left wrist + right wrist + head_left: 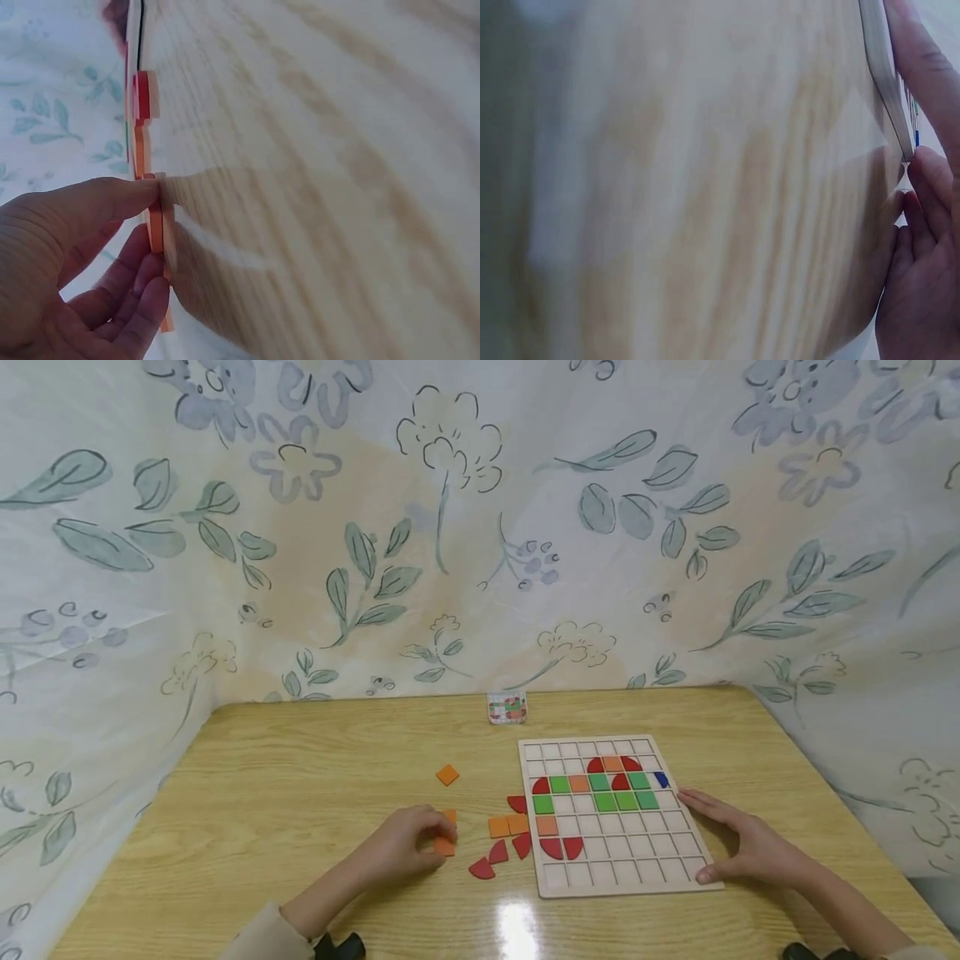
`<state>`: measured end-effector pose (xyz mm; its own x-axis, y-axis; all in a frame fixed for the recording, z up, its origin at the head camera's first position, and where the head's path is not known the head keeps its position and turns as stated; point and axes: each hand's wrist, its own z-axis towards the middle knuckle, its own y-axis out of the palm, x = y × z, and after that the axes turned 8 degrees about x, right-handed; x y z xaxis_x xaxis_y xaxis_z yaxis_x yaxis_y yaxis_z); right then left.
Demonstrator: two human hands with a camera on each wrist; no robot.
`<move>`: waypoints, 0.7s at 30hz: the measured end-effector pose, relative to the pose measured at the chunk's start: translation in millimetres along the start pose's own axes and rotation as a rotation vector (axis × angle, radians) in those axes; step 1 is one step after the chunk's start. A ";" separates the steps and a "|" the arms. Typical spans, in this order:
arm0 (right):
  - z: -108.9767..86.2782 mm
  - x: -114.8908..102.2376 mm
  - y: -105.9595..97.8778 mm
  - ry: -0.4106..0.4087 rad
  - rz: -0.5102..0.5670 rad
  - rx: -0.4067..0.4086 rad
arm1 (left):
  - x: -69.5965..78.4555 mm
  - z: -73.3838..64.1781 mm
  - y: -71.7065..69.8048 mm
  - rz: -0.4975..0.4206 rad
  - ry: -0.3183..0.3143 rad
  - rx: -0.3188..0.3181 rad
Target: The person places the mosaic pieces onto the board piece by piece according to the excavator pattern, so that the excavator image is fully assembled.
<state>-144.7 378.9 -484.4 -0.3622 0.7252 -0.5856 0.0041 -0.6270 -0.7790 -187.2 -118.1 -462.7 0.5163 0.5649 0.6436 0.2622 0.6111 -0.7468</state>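
Left of the board, my left hand (407, 847) pinches an orange square tile (445, 846) between thumb and fingertips, low at the tabletop. Another orange tile (450, 816) shows just beyond its fingers. In the left wrist view the held tile (155, 229) stands edge-on, thumb at one end and fingers at the other. My right hand (757, 852) rests spread along the right side of the gridded board (630, 868), its thumb over the near corner and its fingertips at the edge higher up. Green, red and orange tiles and a blue piece (661, 779) lie on the board.
Between left hand and board lie loose red quarter-round pieces (482, 867) and two orange squares (508, 826). A separate orange square (447, 774) sits farther back. A small pattern card (507, 707) is at the table's far edge, before a floral cloth (465, 568).
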 end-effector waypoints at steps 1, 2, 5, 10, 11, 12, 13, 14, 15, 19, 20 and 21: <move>0.0 0.2 -0.1 -0.001 0.001 0.002 | 0.2 0.3 0.3 -0.001 -0.001 0.001; 0.0 0.5 -0.1 -0.002 0.001 0.002 | 0.6 0.4 0.6 -0.003 -0.003 0.004; -0.1 2.0 -0.1 -0.009 0.000 0.001 | 2.1 0.4 1.6 -0.002 -0.001 0.016; -0.1 3.6 -0.1 -0.029 0.003 0.004 | 5.3 0.1 0.5 0.013 -0.008 0.059; -0.1 3.6 0.0 -0.031 0.003 0.005 | 6.0 0.4 -0.5 0.018 -0.011 0.070; -0.1 3.5 0.0 -0.034 0.001 0.006 | 6.7 1.0 -1.8 0.018 -0.016 0.082; -0.1 3.4 -0.1 -0.034 0.000 0.007 | 7.5 1.7 -3.2 0.017 -0.021 0.093; -0.1 3.1 -0.1 -0.032 -0.002 0.007 | 8.2 2.7 -4.9 0.014 -0.027 0.101; -0.1 2.8 -0.1 -0.027 -0.002 0.007 | 8.6 3.8 -6.4 0.015 -0.031 0.106; 0.1 0.6 -0.7 -0.006 -0.007 0.002 | 10.0 8.3 -11.2 0.004 -0.033 0.122; 0.2 -0.4 -0.7 -0.001 -0.010 0.002 | 10.4 9.3 -11.7 0.004 -0.034 0.123; 0.4 -1.0 -0.8 0.000 -0.008 0.002 | 11.1 10.1 -11.8 0.003 -0.034 0.125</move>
<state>-144.7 378.6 -483.1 -0.3619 0.7303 -0.5795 -0.0002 -0.6216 -0.7833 -192.9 -113.4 -445.0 0.4881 0.5840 0.6486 0.1565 0.6725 -0.7233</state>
